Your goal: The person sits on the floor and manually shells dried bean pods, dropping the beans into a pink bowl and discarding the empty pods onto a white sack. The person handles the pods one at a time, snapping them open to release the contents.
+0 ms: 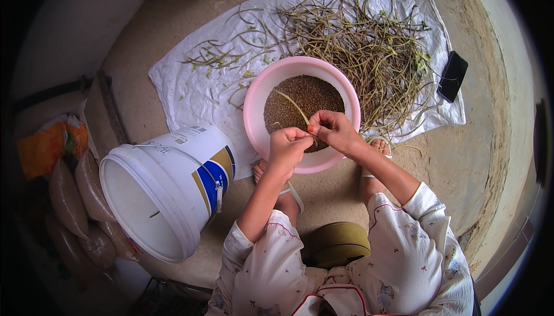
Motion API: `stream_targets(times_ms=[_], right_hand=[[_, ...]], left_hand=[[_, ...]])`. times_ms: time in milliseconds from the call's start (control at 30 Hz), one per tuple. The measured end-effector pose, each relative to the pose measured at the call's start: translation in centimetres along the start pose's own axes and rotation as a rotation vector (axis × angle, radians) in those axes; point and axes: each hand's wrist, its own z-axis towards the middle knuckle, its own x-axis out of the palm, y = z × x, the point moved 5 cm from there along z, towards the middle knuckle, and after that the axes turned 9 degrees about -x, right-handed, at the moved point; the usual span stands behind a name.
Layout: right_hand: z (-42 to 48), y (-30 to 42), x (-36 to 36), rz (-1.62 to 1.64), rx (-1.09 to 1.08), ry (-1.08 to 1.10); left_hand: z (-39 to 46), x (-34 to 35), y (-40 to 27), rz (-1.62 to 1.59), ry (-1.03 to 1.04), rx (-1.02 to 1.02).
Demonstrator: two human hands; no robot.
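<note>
A pink plastic basin [249,112] with a layer of small brown seeds [309,88] stands before me. Over its near side, my left hand [289,145] and my right hand [335,132] almost touch, thumbs and fingers pinched on a thin pod. A pale, curved open pod [293,103] sticks up and left from between my fingertips; whether both hands grip this same pod is hard to tell. Behind the basin and to its right, a large heap of long thin pods [368,52] lies on a white woven plastic sheet [181,99]. Fewer pods [216,58] and leaf bits lie scattered at the left.
A white plastic bucket [173,186] with a wire handle stands at the left. Beyond it are filled clear bags [67,199] and an orange bag [41,151]. A black phone [453,76] rests at the sheet's right edge. My feet flank the basin; an olive round object [337,242] sits between my legs.
</note>
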Motion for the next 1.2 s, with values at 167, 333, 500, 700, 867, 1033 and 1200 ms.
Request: stream_targets(times_ms=[167, 333, 500, 700, 867, 1033, 1200], right_hand=[[0.1, 0.0, -0.2, -0.121, -0.105, 0.054], [-0.2, 0.2, -0.5, -0.197, -0.24, -0.059], [-1.3, -0.2, -0.1, -0.112, -0.082, -0.019], [-1.4, -0.1, 0.0, -0.062, -0.071, -0.068], [-1.9, 1.6, 0.1, -0.31, -0.198, -0.116], [-2.1, 1.3, 0.2, -0.25, -0.211, -0.105], [-1.8, -0.5, 0.4, 0.28, 0.15, -0.014]], left_hand=[[0.3, -0.3, 0.5, -0.05, 0.032, -0.017], [0.3, -0.7, 0.0, -0.092, -0.025, -0.01], [0.5, -1.4, -0.1, -0.156, -0.051, 0.018], [0.4, -0.9, -0.2, -0.127, -0.023, 0.041], [0.2, -0.8, -0.3, -0.064, -0.014, 0.036], [0.1, -0.7, -0.4, -0.039, -0.003, 0.037], [-0.4, -0.7, -0.5, -0.09, 0.005, 0.021]])
